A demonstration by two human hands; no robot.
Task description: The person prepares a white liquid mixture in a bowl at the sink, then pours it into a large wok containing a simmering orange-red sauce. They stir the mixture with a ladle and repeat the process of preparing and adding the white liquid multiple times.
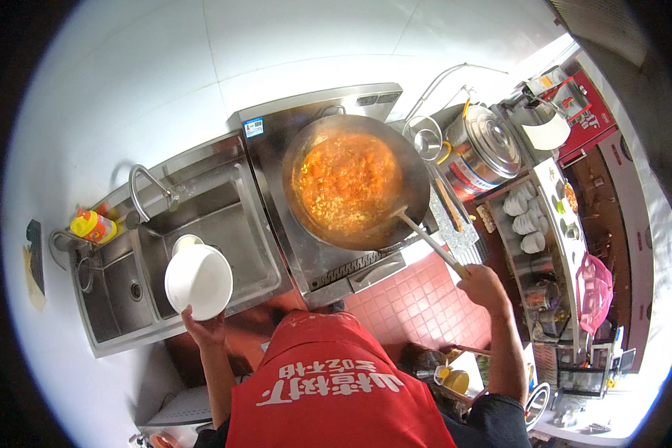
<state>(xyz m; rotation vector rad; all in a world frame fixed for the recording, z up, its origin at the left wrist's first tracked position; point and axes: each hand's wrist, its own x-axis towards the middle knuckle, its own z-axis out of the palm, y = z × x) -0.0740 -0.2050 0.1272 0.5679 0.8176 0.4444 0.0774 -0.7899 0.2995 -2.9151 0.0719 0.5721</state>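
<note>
My left hand grips the rim of a white bowl, which is tilted over the near edge of the sink. Behind it, a smaller pale bowl shows partly. My right hand is closed around the handle of a long cooking utensil. Its head rests by the near right wall of a large dark wok on the stove. Inside the wok lies an orange-red, chunky sauce or stew, with pale bits towards the near side. The white bowl looks empty inside.
A double steel sink with a curved faucet adjoins the stove. A yellow bottle stands at its back left. Right of the wok are a strainer, a lidded steel pot, a wooden-handled tool and shelved white bowls.
</note>
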